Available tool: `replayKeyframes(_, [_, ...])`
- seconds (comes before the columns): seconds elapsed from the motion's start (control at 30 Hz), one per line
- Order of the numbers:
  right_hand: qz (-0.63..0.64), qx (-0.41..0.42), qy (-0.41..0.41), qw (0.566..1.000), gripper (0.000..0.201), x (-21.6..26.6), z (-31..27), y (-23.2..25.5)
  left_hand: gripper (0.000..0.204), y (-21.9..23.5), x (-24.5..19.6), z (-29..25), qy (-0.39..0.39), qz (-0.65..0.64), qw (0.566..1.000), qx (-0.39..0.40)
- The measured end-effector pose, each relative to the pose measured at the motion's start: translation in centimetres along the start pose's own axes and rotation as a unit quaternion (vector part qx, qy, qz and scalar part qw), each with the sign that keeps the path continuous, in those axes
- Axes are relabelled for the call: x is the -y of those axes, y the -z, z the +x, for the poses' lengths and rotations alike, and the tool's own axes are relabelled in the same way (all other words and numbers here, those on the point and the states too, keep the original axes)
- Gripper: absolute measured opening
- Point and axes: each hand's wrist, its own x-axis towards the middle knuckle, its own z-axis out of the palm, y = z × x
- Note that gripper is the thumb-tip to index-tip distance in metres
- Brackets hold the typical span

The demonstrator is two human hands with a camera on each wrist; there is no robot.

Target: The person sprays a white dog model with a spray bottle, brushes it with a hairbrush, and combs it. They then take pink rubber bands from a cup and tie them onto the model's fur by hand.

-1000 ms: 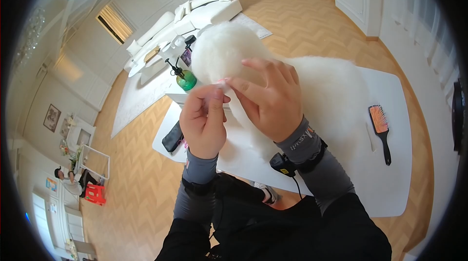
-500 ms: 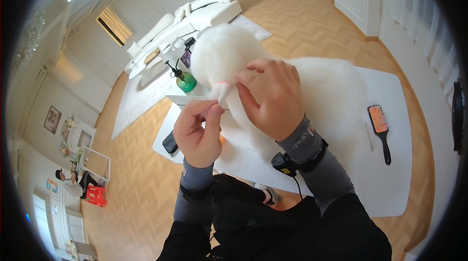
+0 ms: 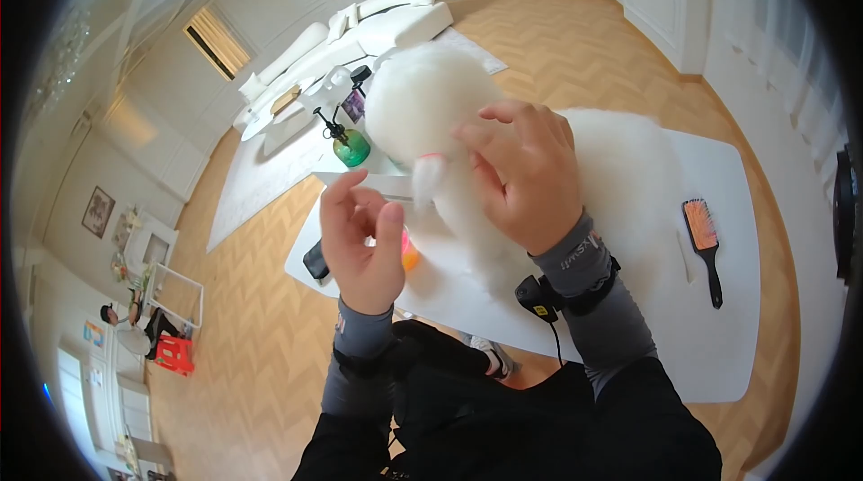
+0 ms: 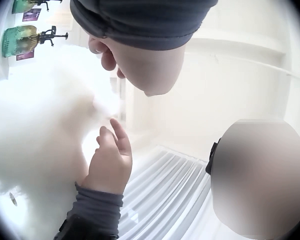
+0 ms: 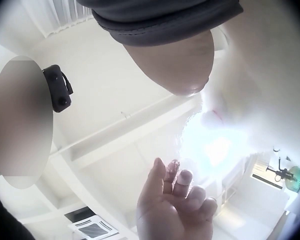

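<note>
A fluffy white dog-like figure is on the white table. From the side of its head hangs a tuft of fur with a thin pink band round its top. My left hand is apart from the tuft, its fingers loosely bent and holding nothing; the right wrist view shows this left hand palm-on. My right hand is on the tuft's other side, fingertips right at the head's fur, also holding nothing. In the left wrist view, the right hand's fingers are relaxed beside the bright white fur.
An orange-faced black hairbrush and a thin pale comb-like strip lie on the table's right. Beyond the head stands a green spray bottle. A black case and a small pink-and-orange item are by my left hand.
My left hand pinched the tuft, drew it down, then let go and moved away to the lower left. The right hand has drawn slightly right, away from the band.
</note>
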Motion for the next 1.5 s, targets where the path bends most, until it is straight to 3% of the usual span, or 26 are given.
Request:
replayKeyframes(0.1, [0.010, 0.019, 0.023, 0.999, 0.034, 0.3, 0.0, -0.2, 0.044, -0.3, -0.5, 0.4, 0.030, 0.053, 0.997, 0.055])
replayKeyframes(0.17, [0.000, 0.035, 0.058, 0.998, 0.032, 0.2, -0.1, -0.4, 0.050, -1.4, -1.4, 0.9, 0.022, 0.191, 0.976, 0.103])
replayKeyframes(0.2, [0.000, 0.034, 0.059, 0.998, 0.032, 0.1, -0.2, -0.4, 0.038, -1.9, -1.5, 0.9, 0.012, 0.199, 0.975, 0.097])
replayKeyframes(0.33, [-0.009, 0.038, 0.052, 0.998, 0.031, 0.1, -0.2, -0.4, 0.022, -2.1, 0.3, 1.3, -0.066, 0.169, 0.980, 0.077])
replayKeyframes(0.47, [-0.037, 0.032, 0.023, 0.999, 0.031, 0.0, 0.1, -0.2, 0.017, -1.5, 1.2, 0.4, -0.076, 0.157, 0.983, 0.049])
replayKeyframes(0.57, [-0.050, 0.002, 0.002, 0.999, 0.033, -0.5, 0.2, -0.1, 0.012, -0.5, 2.3, -1.6, -0.070, 0.066, 0.994, 0.043])
replayKeyframes(0.63, [-0.088, -0.008, -0.026, 0.996, 0.033, -0.6, 0.2, 0.3, 0.019, -0.2, 3.0, -3.4, 0.065, -0.099, 0.992, -0.045])
replayKeyframes(0.67, [-0.125, -0.016, -0.053, 0.991, 0.033, -0.7, 0.2, 0.6, 0.028, 0.5, 4.5, -4.2, 0.101, -0.112, 0.989, -0.002])
replayKeyframes(0.7, [-0.124, -0.014, -0.052, 0.991, 0.033, -0.8, 0.2, 0.7, 0.028, 0.2, 6.0, -4.8, 0.102, -0.112, 0.988, -0.005])
replayKeyframes(0.77, [-0.186, -0.029, -0.096, 0.977, 0.033, -1.2, 0.1, 1.1, 0.044, -1.3, 8.9, -5.8, 0.208, -0.105, 0.972, -0.008])
replayKeyframes(0.8, [-0.210, -0.018, -0.102, 0.972, 0.031, -1.4, 0.0, 1.5, 0.044, -1.8, 10.4, -6.6, 0.207, -0.107, 0.972, -0.010])
replayKeyframes(0.87, [-0.244, -0.008, -0.098, 0.965, 0.028, -1.9, -0.3, 1.7, 0.066, -2.6, 13.4, -7.9, 0.151, 0.063, 0.980, 0.112])
replayKeyframes(0.97, [-0.281, 0.047, -0.115, 0.952, 0.026, -2.5, -1.0, 1.8, 0.084, -3.6, 15.7, -8.6, 0.200, 0.004, 0.966, 0.165])
replayKeyframes(1.03, [-0.282, 0.091, -0.131, 0.946, 0.026, -2.8, -1.1, 1.7, 0.074, -4.2, 16.7, -9.0, 0.199, -0.058, 0.966, 0.157])
replayKeyframes(1.1, [-0.283, 0.086, -0.118, 0.948, 0.026, -2.9, -1.1, 1.6, 0.060, -4.2, 16.4, -8.8, 0.300, -0.062, 0.889, 0.342])
replayKeyframes(1.13, [-0.287, 0.091, -0.113, 0.947, 0.026, -2.9, -1.1, 1.6, 0.060, -4.6, 16.2, -9.0, 0.300, -0.069, 0.889, 0.339])
replayKeyframes(1.2, [-0.288, 0.084, -0.117, 0.947, 0.025, -2.9, -1.0, 1.5, 0.051, -5.3, 16.0, -9.7, 0.170, -0.023, 0.929, 0.327])
replayKeyframes(1.33, [-0.285, 0.104, -0.112, 0.946, 0.025, -3.0, -0.7, 1.5, 0.049, -5.2, 17.1, -9.8, 0.179, 0.001, 0.920, 0.349])
replayKeyframes(1.5, [-0.315, 0.143, -0.106, 0.932, 0.026, -2.6, -0.6, 1.6, 0.048, -4.8, 17.1, -9.5, 0.128, -0.036, 0.934, 0.330])
